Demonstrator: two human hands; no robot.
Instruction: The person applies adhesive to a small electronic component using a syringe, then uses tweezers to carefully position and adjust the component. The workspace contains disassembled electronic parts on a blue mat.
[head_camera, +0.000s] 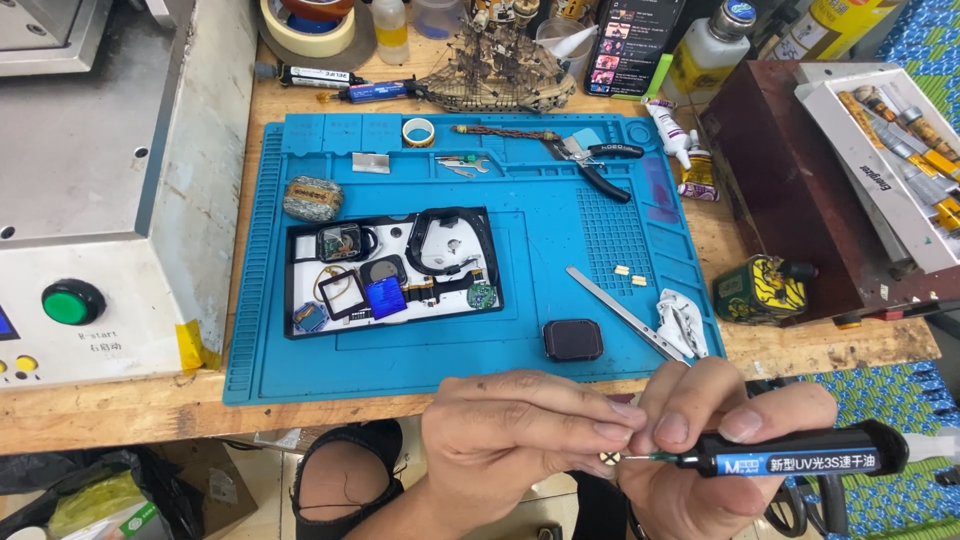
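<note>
My left hand (510, 440) pinches a tiny round metal part (609, 458) between fingertips, low in the view, in front of the table edge. My right hand (710, 440) grips a black glue syringe (800, 457) lying sideways, its thin green needle touching the tiny part. On the blue work mat (560, 250) lie a dark square watch body (573, 340), metal tweezers (625, 313) and a white tray (390, 268) with disassembled watch parts and a black strap.
A grey machine (100, 190) with a green button stands at left. Pliers (600, 165), a tape roll (418, 131), a small ship model (500, 70), bottles and a phone line the back. A dark red box (790, 190) and a tray of tubes sit right.
</note>
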